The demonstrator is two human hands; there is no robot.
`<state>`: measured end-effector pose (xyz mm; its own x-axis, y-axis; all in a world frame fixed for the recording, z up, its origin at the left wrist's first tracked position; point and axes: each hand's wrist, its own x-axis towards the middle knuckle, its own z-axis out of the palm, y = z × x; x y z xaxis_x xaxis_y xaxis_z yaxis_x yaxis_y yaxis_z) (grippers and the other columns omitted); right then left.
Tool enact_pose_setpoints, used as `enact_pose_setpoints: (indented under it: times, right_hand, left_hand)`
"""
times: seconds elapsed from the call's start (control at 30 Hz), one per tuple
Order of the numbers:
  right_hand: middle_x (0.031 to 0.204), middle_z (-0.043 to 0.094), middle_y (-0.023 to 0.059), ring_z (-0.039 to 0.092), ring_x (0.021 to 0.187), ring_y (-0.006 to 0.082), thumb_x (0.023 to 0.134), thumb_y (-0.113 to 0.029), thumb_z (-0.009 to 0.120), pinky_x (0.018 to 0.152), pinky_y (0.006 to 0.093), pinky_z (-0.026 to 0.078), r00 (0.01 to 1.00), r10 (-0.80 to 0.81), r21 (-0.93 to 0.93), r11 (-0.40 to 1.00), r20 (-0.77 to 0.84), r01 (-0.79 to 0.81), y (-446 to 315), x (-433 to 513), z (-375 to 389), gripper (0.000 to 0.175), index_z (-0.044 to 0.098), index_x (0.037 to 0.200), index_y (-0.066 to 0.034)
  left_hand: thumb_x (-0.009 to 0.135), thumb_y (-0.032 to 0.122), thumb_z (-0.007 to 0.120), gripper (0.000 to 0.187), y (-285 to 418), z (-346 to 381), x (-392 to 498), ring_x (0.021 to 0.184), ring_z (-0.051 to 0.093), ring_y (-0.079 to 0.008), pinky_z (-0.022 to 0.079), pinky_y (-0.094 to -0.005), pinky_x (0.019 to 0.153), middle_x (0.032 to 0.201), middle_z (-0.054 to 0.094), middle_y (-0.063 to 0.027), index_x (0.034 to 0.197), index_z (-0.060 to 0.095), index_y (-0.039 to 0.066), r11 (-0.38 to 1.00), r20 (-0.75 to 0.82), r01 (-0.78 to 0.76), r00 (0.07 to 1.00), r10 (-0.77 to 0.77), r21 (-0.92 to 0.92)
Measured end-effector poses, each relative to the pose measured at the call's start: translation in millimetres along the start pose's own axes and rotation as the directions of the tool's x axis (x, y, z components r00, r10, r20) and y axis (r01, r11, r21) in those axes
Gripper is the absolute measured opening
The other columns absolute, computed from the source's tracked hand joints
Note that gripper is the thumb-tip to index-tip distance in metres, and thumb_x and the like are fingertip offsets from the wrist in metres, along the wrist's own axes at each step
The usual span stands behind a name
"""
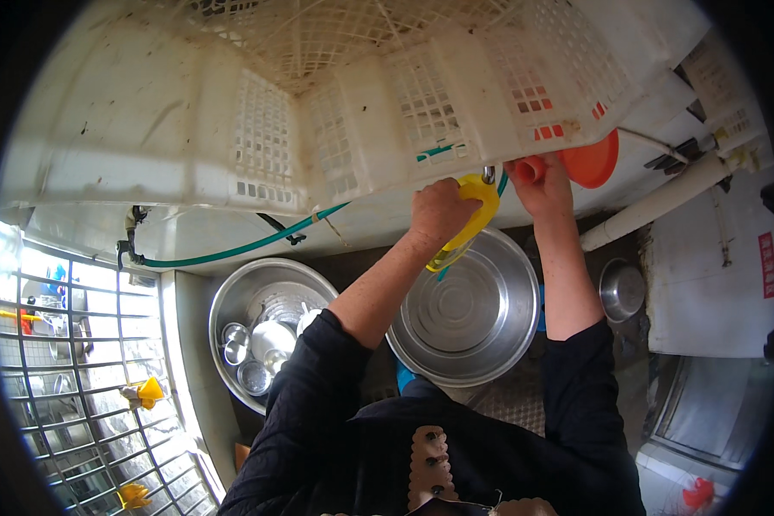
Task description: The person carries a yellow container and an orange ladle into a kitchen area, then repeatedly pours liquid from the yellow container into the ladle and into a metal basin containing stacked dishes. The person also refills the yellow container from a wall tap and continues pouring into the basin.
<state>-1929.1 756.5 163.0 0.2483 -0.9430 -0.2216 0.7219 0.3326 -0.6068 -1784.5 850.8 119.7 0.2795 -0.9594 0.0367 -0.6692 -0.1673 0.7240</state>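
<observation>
My left hand (444, 209) grips a yellow plastic container (480, 205), tilted, its lower end over a large metal basin (464, 303). A metal spout (488, 175) shows beside its upper part. My right hand (547, 187) is closed on the hollow, tube-like end of an orange-red plastic utensil (530, 169). A wide, round orange-red part (591, 160) shows beyond that hand. The white basket overhead hides some of the orange-red plastic, so I cannot tell its full shape. Both hands are just below the basket's edge.
A white plastic basket (361, 129) hangs low across the top. At left, a second metal basin (222, 290) holds several small metal bowls. A green hose (232, 258) runs from a wall valve (128, 248). A small metal bowl (621, 290) and white pipe (658, 200) are at right.
</observation>
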Motion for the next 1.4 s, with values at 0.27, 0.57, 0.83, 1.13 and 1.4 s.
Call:
enact_pose_setpoints:
  times: [0.27,0.57,0.83,1.13,1.4]
  right_hand:
    - [0.114,0.057,0.0093,0.054,0.104,0.0248,0.083,-0.003,0.053,0.088,0.0397,0.045,0.998,0.001,0.037,0.999,-0.057,0.001,-2.9,-2.4,1.3,0.034,0.052,0.116,-0.0056]
    - [0.112,0.056,0.0100,0.054,0.102,0.0234,0.085,-0.007,0.057,0.093,0.0396,0.046,1.000,0.000,0.043,0.999,-0.009,0.001,-1.3,-2.8,-1.3,0.032,0.050,0.116,-0.0049]
    - [0.112,0.056,0.0095,0.054,0.105,0.0239,0.083,-0.006,0.058,0.092,0.0398,0.047,0.999,0.015,0.059,0.998,0.028,-0.017,-1.7,-0.5,-7.2,0.034,0.050,0.117,-0.0063]
    - [0.115,0.055,0.0094,0.054,0.105,0.0258,0.081,-0.001,0.053,0.089,0.0404,0.048,0.997,0.023,0.126,0.992,-0.071,-0.014,-0.1,-4.8,-13.7,0.037,0.049,0.118,-0.0058]
    - [0.106,0.056,0.0099,0.056,0.098,0.0229,0.083,-0.003,0.052,0.087,0.0377,0.046,0.998,-0.040,0.071,0.997,-0.038,0.043,2.8,-15.0,-4.7,0.026,0.050,0.109,-0.0019]
  left_hand:
    - [0.067,0.040,0.068,0.044,-2.5,3.6,-1.3,0.082,0.065,-0.0334,0.051,-0.0406,0.077,0.084,0.067,-0.0183,0.088,0.068,0.001,0.999,0.007,0.037,0.999,-0.037,-0.012]
    - [0.066,0.038,0.068,0.043,-6.6,5.0,0.2,0.082,0.065,-0.0332,0.051,-0.0397,0.077,0.086,0.067,-0.0183,0.088,0.068,0.001,0.998,0.021,0.058,0.998,-0.058,0.002]
    - [0.066,0.038,0.069,0.044,-8.8,7.4,-0.3,0.081,0.066,-0.0315,0.051,-0.0387,0.076,0.086,0.068,-0.0171,0.090,0.068,0.001,0.997,0.045,0.073,0.996,-0.072,-0.013]
    - [0.065,0.039,0.069,0.045,-8.8,10.8,0.7,0.081,0.066,-0.0314,0.052,-0.0385,0.076,0.085,0.068,-0.0172,0.090,0.068,0.001,0.997,0.020,0.069,0.997,-0.069,-0.018]
    - [0.064,0.038,0.070,0.046,-9.7,7.1,0.8,0.081,0.066,-0.0312,0.052,-0.0376,0.076,0.085,0.068,-0.0176,0.090,0.067,0.000,0.993,0.029,0.101,0.995,-0.100,-0.064]
